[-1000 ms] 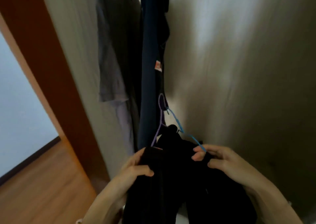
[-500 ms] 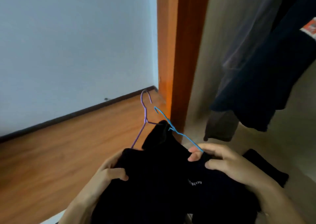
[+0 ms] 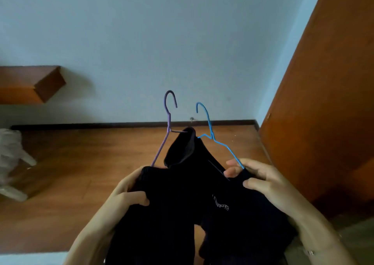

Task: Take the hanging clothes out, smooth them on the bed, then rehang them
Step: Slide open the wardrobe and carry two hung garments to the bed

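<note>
I hold black clothes [image 3: 182, 204] in front of me, bunched between both hands. A small white logo shows on the right garment. Two wire hangers stick up from the cloth: a purple hanger [image 3: 167, 127] on the left and a blue hanger [image 3: 212, 135] on the right. My left hand [image 3: 129, 192] grips the left shoulder of the cloth below the purple hanger. At the right shoulder, my right hand [image 3: 261, 181] pinches the cloth and the blue hanger's arm. The hangers' lower parts are hidden inside the clothes.
A wooden floor [image 3: 81, 173] runs to a pale blue wall [image 3: 162, 42] with a dark skirting board. An orange-brown wardrobe panel [image 3: 323, 113] stands at the right. A wooden shelf [image 3: 30, 84] juts from the wall at left; pale furniture legs [image 3: 12, 163] stand below it.
My view has swung left, away from the wardrobe and its hanging clothes, toward the wall and floor. Both hands keep the same hold on the black clothes and hangers.
</note>
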`<action>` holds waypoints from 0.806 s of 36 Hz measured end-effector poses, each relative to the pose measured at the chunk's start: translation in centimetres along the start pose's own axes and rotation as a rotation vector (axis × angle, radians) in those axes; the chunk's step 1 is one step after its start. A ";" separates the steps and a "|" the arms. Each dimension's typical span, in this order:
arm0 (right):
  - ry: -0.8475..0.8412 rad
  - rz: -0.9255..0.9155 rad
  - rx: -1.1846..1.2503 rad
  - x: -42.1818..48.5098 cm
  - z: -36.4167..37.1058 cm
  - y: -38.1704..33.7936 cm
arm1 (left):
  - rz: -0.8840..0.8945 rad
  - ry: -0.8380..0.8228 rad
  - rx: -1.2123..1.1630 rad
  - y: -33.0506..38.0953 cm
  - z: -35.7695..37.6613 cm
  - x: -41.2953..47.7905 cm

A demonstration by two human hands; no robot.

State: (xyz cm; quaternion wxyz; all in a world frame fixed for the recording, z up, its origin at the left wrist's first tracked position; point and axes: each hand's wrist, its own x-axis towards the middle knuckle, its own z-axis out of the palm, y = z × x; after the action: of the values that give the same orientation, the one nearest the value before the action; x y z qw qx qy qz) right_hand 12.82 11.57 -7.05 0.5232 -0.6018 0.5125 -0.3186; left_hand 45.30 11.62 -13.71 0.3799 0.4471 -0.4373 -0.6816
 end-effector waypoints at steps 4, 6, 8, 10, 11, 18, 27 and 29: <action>-0.048 -0.054 0.025 6.7 -0.2 -1.4 | 0.087 0.073 0.009 3.8 0.1 1.7; -0.087 -0.069 0.027 9.9 0.0 -1.9 | 0.142 0.111 -0.053 5.5 0.8 2.5; -0.119 -0.094 0.037 13.2 0.3 -2.2 | 0.172 0.179 -0.103 6.1 0.3 4.0; -0.147 -0.113 0.059 16.6 0.6 -2.6 | 0.179 0.272 -0.159 6.5 -0.2 5.5; -0.160 -0.117 0.069 18.3 0.7 -2.7 | 0.178 0.305 -0.179 6.5 -0.4 6.1; -0.355 -0.178 0.042 30.7 2.5 -3.6 | 0.196 0.655 -0.201 7.8 -2.5 10.3; -0.601 -0.238 -0.042 43.2 5.6 -6.7 | 0.232 1.070 -0.149 11.4 -6.1 14.2; -0.654 -0.246 -0.056 45.1 7.1 -7.5 | 0.222 1.163 -0.143 11.8 -7.1 14.3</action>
State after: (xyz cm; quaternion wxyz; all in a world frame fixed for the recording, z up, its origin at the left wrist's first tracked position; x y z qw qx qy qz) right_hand 33.73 -29.65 -8.50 0.6006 -0.7435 0.2497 -0.1554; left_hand 48.99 -7.08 -8.14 0.6552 0.6719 -0.1550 -0.3088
